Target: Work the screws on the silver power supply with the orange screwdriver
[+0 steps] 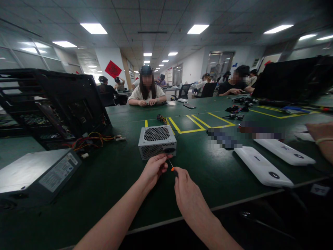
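A grey computer power supply (157,140) sits on the green table in front of me, its honeycomb vent facing up. My right hand (185,185) is closed around a screwdriver (172,169) with a black and orange handle. Its thin shaft slants up and left to the front face of the power supply, near the dark socket. There, my left hand (156,169) is pinched close to the screwdriver's tip. Whatever lies between its fingertips is too small to make out. Behind the power supply, its bundled cables (161,119) rest on the table.
Left stand an open black computer case (88,104) with loose coloured wires (96,139) and a second power supply (39,173). White devices (262,165) lie right, near a co-worker's hand (322,135). Yellow tape (192,131) marks the table (125,121); a person (147,90) sits opposite.
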`<action>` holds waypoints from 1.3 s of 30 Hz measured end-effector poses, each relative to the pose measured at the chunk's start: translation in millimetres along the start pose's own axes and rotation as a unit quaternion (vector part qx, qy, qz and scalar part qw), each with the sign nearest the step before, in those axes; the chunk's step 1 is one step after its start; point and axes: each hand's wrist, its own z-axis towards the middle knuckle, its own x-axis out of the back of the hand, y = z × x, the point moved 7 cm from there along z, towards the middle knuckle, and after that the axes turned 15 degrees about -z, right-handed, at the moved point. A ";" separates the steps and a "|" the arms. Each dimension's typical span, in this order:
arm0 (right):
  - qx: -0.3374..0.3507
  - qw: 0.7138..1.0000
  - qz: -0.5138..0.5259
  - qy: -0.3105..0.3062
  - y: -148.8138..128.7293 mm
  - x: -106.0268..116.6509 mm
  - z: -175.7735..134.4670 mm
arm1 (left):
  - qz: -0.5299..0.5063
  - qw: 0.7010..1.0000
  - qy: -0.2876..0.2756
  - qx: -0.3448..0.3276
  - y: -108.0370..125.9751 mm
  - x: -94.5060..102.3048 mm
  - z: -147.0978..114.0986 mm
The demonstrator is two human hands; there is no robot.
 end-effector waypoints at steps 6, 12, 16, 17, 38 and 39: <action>0.012 0.995 0.077 0.067 -0.3 10.7 -1.2 | -0.014 1.000 -0.010 0.001 -1.0 0.9 1.3; -0.004 0.994 0.091 0.056 -0.4 9.3 -2.8 | -0.013 1.000 -0.013 0.003 -0.6 -1.2 0.6; -0.024 0.995 0.088 0.027 4.5 5.3 0.0 | -0.008 1.000 -0.008 0.002 -0.4 -0.8 0.6; -0.025 0.996 0.078 0.026 6.2 4.9 0.6 | -0.007 1.000 -0.008 0.002 -0.7 -0.5 0.9; 0.134 0.988 0.063 0.040 -21.5 26.7 0.2 | -0.012 1.000 -0.015 0.006 -4.0 3.0 3.2; 0.127 0.987 0.094 0.034 -20.5 28.7 1.0 | -0.012 1.000 -0.014 0.004 -3.8 2.9 3.1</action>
